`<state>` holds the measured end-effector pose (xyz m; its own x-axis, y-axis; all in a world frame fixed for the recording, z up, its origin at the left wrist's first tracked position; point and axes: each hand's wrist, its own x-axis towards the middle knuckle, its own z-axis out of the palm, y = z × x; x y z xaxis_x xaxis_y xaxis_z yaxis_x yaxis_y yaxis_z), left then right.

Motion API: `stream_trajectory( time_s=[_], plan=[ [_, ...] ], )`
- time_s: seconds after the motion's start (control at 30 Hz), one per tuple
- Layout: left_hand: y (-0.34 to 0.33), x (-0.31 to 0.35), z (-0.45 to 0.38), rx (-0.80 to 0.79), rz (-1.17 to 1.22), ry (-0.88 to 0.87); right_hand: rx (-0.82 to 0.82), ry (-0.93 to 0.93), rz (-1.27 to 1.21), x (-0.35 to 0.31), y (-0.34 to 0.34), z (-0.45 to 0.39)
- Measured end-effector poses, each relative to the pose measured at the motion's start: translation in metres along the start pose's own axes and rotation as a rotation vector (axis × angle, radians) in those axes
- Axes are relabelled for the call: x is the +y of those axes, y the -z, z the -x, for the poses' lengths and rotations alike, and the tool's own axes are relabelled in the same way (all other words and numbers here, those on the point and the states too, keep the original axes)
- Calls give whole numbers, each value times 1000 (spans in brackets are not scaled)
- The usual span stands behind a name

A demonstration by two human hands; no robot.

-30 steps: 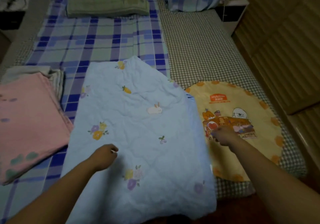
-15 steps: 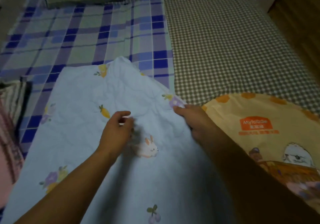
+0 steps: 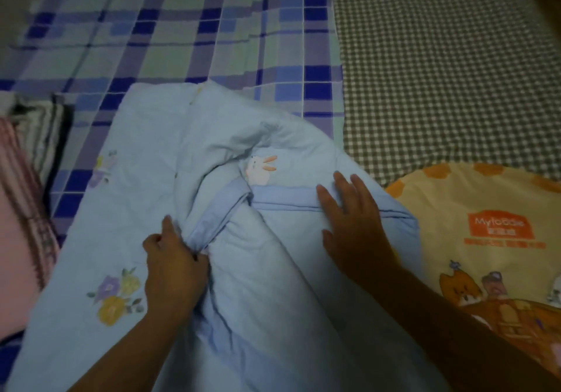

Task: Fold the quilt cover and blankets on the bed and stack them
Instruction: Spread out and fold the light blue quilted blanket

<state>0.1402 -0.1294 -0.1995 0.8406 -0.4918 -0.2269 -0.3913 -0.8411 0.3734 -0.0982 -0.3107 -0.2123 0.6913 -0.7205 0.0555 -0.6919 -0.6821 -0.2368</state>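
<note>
Quilt (image 3: 145, 209) — pale blue, darker blue border, printed white rabbit, purple and yellow flowers. Sheet (image 3: 182, 33) — blue, purple and pale green plaid. Mattress cover (image 3: 440, 72) — brown-and-white gingham. Round mat (image 3: 491, 203) — yellow, orange scallops, cartoon print. Folded blanket (image 3: 15, 239) — pink.
</note>
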Motion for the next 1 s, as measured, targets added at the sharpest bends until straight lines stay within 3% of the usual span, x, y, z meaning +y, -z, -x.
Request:
stream_trajectory(
  time_s=[0.1,0.13,0.2,0.27,0.3,0.37,0.47,0.53,0.6,0.67,0.77,0.9,1.0],
  plan=[
    [-9,-4,-1,48,-413,-370,-51,140,197,-10,-17,-47],
    [-10,-5,-4,38,-483,-410,-39,188,230,-14,-25,-62],
    [-3,1,-7,-4,-484,-355,-24,283,261,-20,-27,-87],
    [14,11,-9,-1,-333,-304,58,328,219,-14,-6,-111],
    [25,17,-10,24,-216,-278,110,248,159,-2,10,-125],
    [50,38,-13,49,62,-199,179,-103,48,36,45,-161],
    [69,93,-15,-110,359,-261,-17,-668,-115,100,84,-197],
    [68,135,-10,-225,430,-368,10,-797,-44,113,94,-197],
    [63,171,-3,-424,650,-398,84,-860,-75,114,103,-186],
    [48,190,0,-613,778,-400,-84,-943,-258,118,104,-178],
    [10,177,-15,-458,502,-504,-380,-1159,-865,119,100,-157],
    [-32,117,-41,-439,31,-478,-311,-1212,-1206,121,75,-153],
    [-46,82,-53,-431,-13,-409,-172,-1229,-1461,125,69,-175]
  ],
)
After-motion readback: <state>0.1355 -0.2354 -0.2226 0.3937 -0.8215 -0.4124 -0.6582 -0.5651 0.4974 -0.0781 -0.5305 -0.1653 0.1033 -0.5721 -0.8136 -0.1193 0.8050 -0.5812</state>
